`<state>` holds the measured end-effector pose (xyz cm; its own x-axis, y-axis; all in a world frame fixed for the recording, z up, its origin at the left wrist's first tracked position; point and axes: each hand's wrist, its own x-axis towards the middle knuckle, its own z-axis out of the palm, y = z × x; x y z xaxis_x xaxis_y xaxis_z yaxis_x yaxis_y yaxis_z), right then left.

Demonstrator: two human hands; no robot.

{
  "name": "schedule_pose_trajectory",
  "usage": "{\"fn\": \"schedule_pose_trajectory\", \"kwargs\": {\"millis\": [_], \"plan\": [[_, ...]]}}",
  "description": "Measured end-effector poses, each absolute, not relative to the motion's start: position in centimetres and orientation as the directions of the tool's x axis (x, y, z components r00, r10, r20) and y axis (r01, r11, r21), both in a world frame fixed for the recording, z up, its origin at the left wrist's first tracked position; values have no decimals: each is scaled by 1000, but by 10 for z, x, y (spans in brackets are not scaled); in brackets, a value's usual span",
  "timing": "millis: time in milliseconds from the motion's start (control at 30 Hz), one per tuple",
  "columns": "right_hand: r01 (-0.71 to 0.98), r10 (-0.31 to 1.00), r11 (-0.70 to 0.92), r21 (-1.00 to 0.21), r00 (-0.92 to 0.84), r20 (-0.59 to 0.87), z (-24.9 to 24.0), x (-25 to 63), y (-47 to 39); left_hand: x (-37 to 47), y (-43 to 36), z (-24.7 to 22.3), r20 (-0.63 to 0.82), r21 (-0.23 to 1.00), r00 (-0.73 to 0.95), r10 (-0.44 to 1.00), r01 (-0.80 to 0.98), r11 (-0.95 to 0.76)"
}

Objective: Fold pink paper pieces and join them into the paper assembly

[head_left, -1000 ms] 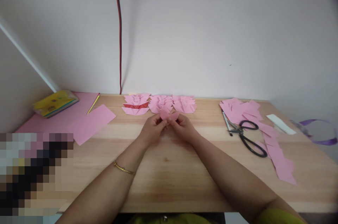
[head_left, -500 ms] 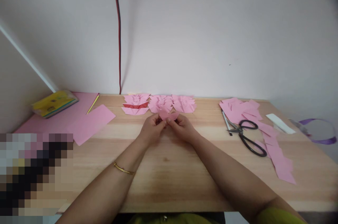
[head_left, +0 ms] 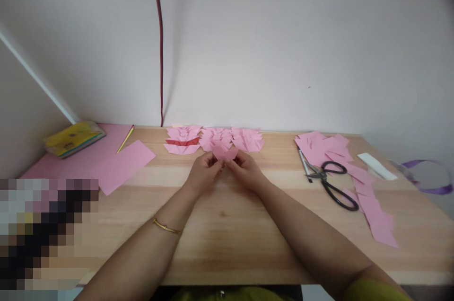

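Between my hands is a small folded piece of pink paper [head_left: 224, 152], its two sides spread like wings. My left hand [head_left: 205, 168] pinches its left side, and my right hand [head_left: 244, 170] pinches the right side, with the thumbs close together at the lower middle. The fingers behind the paper are partly hidden. Just beyond my hands, rows of folded pink paper pieces [head_left: 247, 139] lie near the wall. A red folded piece [head_left: 182, 142] sits among the left row.
Black-handled scissors [head_left: 323, 175] and a pen [head_left: 304, 164] lie at right beside loose pink paper pieces [head_left: 376, 216] and a white strip [head_left: 377, 166]. On the left are a pink sheet [head_left: 122, 168], a yellow pencil [head_left: 125, 139] and a yellow packet [head_left: 74, 139]. A wall stands behind.
The pink paper between my hands has changed its tilt slightly, and its upper edge now looks flatter. Both hands stay nearly in place, still pinching it.
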<state>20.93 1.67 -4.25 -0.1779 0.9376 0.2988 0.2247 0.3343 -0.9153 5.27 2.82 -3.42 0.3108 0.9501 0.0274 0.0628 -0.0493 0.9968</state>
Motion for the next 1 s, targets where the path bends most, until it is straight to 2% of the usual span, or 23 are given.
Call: {"fn": "schedule_pose_trajectory", "kwargs": {"millis": [233, 367, 667, 1000], "plan": [[207, 954, 294, -933, -115, 276, -46, 210, 18, 53, 26, -31, 49, 965, 349, 936, 225, -134], [178, 951, 307, -935, -92, 294, -44, 210, 17, 52, 27, -33, 70, 957, 385, 920, 235, -171], [208, 945, 307, -929, -184, 271, -40, 210, 18, 51, 26, -33, 97, 923, 371, 924, 313, -223], [172, 957, 265, -949, -167, 237, -37, 210, 17, 52, 26, -33, 107, 914, 384, 917, 326, -243]]}}
